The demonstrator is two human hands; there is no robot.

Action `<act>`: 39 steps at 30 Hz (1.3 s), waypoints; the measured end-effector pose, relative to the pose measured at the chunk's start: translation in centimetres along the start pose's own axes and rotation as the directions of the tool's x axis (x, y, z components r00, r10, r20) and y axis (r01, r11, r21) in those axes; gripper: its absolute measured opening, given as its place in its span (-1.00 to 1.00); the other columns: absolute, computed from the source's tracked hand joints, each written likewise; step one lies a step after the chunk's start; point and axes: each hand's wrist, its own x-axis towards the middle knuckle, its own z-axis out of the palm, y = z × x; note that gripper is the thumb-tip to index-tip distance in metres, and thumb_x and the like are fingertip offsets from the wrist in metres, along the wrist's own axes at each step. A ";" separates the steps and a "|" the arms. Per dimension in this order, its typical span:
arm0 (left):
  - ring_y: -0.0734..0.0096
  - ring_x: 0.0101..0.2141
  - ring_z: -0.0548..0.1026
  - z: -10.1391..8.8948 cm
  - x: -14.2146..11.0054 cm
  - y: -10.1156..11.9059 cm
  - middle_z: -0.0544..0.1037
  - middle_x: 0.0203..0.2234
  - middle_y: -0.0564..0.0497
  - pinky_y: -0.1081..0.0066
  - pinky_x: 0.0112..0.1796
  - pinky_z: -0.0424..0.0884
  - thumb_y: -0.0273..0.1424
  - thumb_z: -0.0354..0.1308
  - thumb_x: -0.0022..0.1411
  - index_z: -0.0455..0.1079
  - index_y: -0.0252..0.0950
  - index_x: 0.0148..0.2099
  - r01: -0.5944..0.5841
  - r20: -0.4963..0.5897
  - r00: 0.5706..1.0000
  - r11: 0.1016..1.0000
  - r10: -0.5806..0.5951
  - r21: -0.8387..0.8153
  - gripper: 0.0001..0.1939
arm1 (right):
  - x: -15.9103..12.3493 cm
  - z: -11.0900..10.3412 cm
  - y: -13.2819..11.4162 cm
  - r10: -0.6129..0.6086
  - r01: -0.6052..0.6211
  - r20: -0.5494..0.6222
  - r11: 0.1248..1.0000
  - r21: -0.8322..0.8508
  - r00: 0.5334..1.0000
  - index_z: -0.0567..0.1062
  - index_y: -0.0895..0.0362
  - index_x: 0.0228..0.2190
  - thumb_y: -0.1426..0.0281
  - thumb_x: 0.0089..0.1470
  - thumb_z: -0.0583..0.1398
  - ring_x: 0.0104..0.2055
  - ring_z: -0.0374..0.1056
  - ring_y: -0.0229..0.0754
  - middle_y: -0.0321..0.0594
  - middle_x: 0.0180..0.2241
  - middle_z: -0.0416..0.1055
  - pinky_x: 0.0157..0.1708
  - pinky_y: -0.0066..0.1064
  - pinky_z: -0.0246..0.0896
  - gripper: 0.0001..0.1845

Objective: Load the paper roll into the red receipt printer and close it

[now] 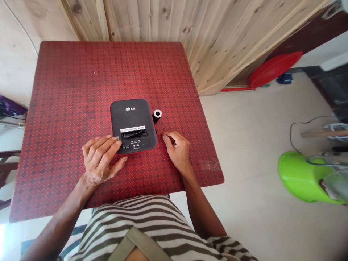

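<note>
black device (130, 118) lies flat near middle of red desk (70, 83). left hand (101, 156) at its near left corner, fingers extended, thumb apart. right hand (178, 149) just right, fingers curled; cannot tell if pinching anything. risks: uneven left-hand pressure could skid device; rightward shove could dislodge adjacent white-ended roll (157, 118).
</note>
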 end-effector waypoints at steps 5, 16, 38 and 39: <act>0.09 0.02 0.64 0.0 0.1 -0.2 0.69 -0.02 -0.13 0.12 0.05 0.46 -0.25 0.44 0.27 0.28 -0.25 0.42 -0.029 0.018 0.999 0.999 0.028 0.032 -0.24 | 0.3 0.1 0.0 0.027 -0.027 -0.006 1.000 0.000 1.000 0.65 0.10 -0.27 0.34 0.36 0.20 -0.26 0.56 -0.12 -0.17 -0.29 0.65 -0.17 -0.28 0.41 -0.78; 0.15 -0.12 0.67 -0.3 0.1 0.4 0.71 -0.07 -0.07 0.05 0.11 0.35 -0.15 0.45 0.26 0.26 -0.19 0.41 0.063 0.044 0.997 0.998 -0.064 0.025 -0.22 | 0.1 0.0 -0.2 0.021 -0.022 -0.010 1.000 -0.018 1.000 0.65 0.10 -0.29 0.32 0.36 0.20 -0.29 0.54 -0.14 -0.18 -0.31 0.65 -0.21 -0.29 0.40 -0.76; 0.22 -0.21 0.65 0.6 -0.2 -1.2 0.70 -0.08 -0.07 0.20 -0.10 0.53 -0.27 0.41 0.28 0.29 -0.13 0.37 0.013 0.019 1.000 0.996 -0.012 -0.091 -0.32 | 6.8 -1.6 -9.3 -0.447 0.474 0.199 0.873 -0.116 0.872 0.67 0.06 -0.09 0.42 0.45 0.19 -0.14 0.56 -0.20 -0.20 -0.15 0.65 -0.13 -0.32 0.45 -0.78; 0.22 -0.20 0.66 0.7 -0.4 -1.3 0.70 -0.07 -0.07 0.20 -0.09 0.54 -0.26 0.40 0.28 0.29 -0.12 0.36 0.019 0.025 1.000 0.996 -0.017 -0.091 -0.33 | 7.7 -1.1 -9.9 -0.454 0.515 0.298 0.840 -0.171 0.840 0.67 0.07 -0.08 0.44 0.45 0.17 -0.12 0.57 -0.19 -0.19 -0.12 0.65 -0.14 -0.32 0.44 -0.76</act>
